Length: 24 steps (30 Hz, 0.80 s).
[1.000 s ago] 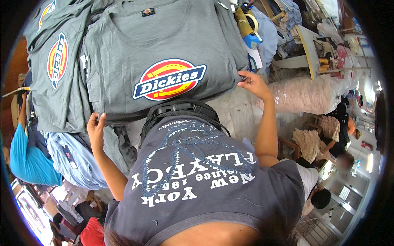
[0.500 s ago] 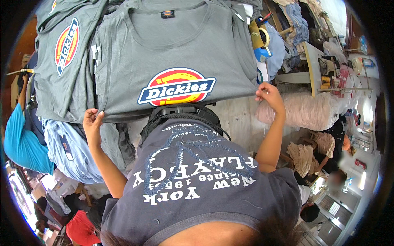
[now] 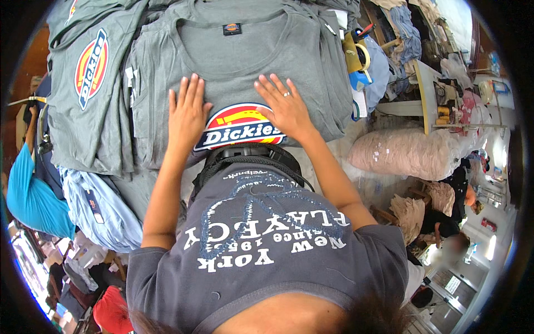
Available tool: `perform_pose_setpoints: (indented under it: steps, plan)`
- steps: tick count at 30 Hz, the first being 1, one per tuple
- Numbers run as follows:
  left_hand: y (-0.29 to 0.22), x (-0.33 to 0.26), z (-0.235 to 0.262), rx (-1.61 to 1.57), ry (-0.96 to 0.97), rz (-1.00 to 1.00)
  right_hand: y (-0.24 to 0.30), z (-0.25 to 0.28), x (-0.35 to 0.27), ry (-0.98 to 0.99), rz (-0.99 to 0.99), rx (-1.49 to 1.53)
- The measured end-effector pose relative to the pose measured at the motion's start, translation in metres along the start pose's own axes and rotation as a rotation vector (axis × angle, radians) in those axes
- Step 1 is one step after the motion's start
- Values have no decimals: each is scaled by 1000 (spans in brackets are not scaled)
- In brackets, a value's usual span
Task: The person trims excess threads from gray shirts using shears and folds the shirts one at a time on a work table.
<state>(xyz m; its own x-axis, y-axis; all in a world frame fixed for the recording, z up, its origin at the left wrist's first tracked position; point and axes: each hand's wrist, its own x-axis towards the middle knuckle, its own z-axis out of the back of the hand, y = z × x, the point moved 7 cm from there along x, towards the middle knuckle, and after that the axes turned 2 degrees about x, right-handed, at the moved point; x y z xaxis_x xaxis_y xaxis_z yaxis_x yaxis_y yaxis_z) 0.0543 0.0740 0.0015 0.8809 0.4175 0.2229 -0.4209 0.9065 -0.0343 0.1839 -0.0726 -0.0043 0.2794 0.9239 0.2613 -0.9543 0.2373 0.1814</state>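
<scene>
A grey T-shirt (image 3: 233, 67) lies face up in front of me, its scooped neckline away from me and a red, yellow and blue printed badge near my waist. Flat on its chest rests my left hand (image 3: 188, 114), fingers stretched, just left of the badge. My right hand (image 3: 286, 108) also lies spread on the cloth, its thumb over the badge's upper right edge; a ring shows on one finger. Neither hand grips anything. A small black neck label (image 3: 232, 28) sits inside the collar.
More grey shirts (image 3: 105, 119) are heaped at the left, with light blue garments (image 3: 103, 209) hanging below. At the right stand a tape roll (image 3: 362, 57) and a plastic-wrapped pinkish bundle (image 3: 403, 153). A person in a blue top (image 3: 36, 192) is at far left.
Both hands have let go of the shirt's lower corners and moved inward and forward onto its chest, fingers now flat. The lower edge no longer stretches out to the sides.
</scene>
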Motion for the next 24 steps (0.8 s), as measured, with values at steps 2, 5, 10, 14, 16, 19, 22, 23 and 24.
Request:
perform_pose_setpoints:
  steps: [2,5,10,14,16,19,22,23,24]
  plan:
    - [21,25,-6,122,6,-14,-23,-12,19,-6,-5,-203]
    - [56,63,-7,155,-80,-4,-86,-10,46,-99,-147,-229]
    - [105,124,-25,51,-234,18,-137,-10,91,-249,-182,-200]
    - [122,153,-22,-5,-328,-25,-164,-14,117,-274,-194,-48]
    - [119,163,-8,-42,-310,-43,-178,-12,125,-292,-203,25]
    - [122,167,-4,-124,-255,-116,-183,-4,134,-380,-168,47]
    - [139,181,-8,-65,-35,59,-178,8,140,-482,-130,-26]
    - [145,188,-2,-147,-135,-15,-181,11,145,-482,-146,-17]
    - [148,197,2,-157,-109,-4,-186,12,148,-478,-166,-8]
